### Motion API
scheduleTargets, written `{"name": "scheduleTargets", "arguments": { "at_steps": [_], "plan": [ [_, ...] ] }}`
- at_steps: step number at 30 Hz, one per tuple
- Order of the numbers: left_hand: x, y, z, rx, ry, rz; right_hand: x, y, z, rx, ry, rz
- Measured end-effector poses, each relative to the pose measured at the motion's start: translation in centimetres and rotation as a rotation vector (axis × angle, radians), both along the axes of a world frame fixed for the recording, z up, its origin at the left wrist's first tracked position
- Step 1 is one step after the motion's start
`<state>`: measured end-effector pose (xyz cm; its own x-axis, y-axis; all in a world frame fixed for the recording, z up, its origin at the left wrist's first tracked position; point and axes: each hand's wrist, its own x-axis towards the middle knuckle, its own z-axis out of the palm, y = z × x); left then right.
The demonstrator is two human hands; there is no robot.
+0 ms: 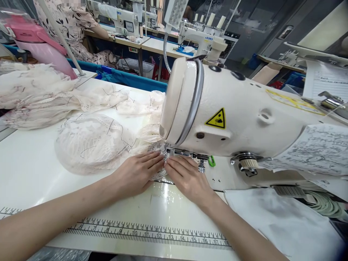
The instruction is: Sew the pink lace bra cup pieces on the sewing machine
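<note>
Forearms: ours came in from the near edge of the table and met just in front of the sewing machine.
Ruler strip: we saw a printed scale running along the table's near edge, well short of the machine and under our arms.
Left hand: our left hand lay palm down on the lace fabric, just left of the machine's head, fingers together and flat, pressing rather than gripping.
Right hand: our right hand lay flat just below the machine's presser foot, fingers together and pointing up-left towards the foot; it clamped nothing that we could see.
Lace fabric: it spread in a pale heap to the left of the machine, with its narrow leading edge drawn under the foot between our two sets of fingertips.
Key relation: from the fingers, the lace edge lay directly ahead, towards the foot; its long axis ran away leftward from the machine, so our left hand covered most of it, while the right hand was nearer the foot.
Needle: we could not make it out behind the machine's head.
More lace: a second pile lay far left of the machine, at the back of the table.
Papers: printed sheets rested against the machine's right end.
Co-worker: a person in a patterned top sat well beyond the machine, at another table.
</note>
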<state>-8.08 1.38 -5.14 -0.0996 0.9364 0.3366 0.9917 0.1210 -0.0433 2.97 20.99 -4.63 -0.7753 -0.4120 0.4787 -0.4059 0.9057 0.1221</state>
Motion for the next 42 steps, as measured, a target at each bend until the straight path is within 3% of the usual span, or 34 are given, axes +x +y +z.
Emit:
{"name": "scheduleTargets", "arguments": {
  "at_steps": [9,23,42],
  "plan": [
    [-0.4,-0.1,0.1,0.002,-0.052,0.016,-0.5,-1.9,0.5,0.013,0.11,0.058],
    [-0.2,0.0,-0.2,0.041,-0.095,0.056,-0.5,-1.7,-0.2,-0.066,0.146,0.046],
    [1.1,1.1,0.1,0.07,0.077,0.134,-0.2,-0.3,-0.2,-0.046,0.101,-0.008]
  ]
}}
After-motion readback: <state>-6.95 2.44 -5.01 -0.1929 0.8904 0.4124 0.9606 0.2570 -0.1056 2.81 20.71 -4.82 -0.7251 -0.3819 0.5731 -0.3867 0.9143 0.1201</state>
